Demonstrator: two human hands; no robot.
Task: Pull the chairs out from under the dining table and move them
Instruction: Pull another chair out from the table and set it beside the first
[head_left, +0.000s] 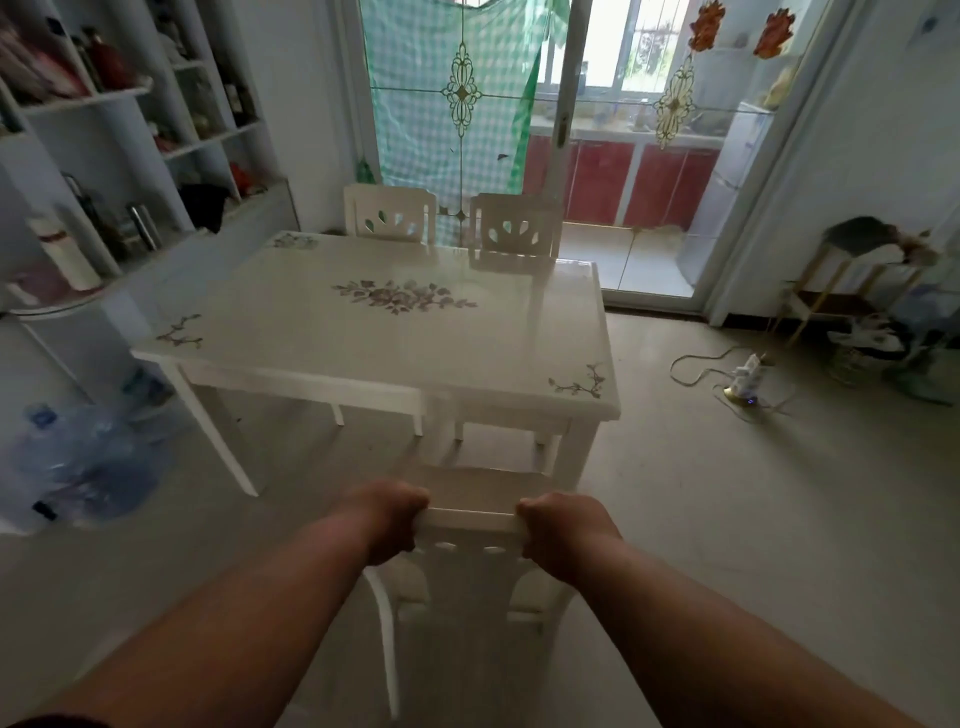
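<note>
Your left hand (387, 519) and right hand (563, 532) are both clenched on the top rail of the white-painted wooden chair with a cut-out backrest (470, 525), one at each end. It stands between your hands and the glossy white floral-printed dining table (395, 332) just beyond them, seat facing the table. The rail runs hand to hand, the back upright. It looks rigid and moderately light; the glossy paint may be slick, so keep holding the rail's ends.
</note>
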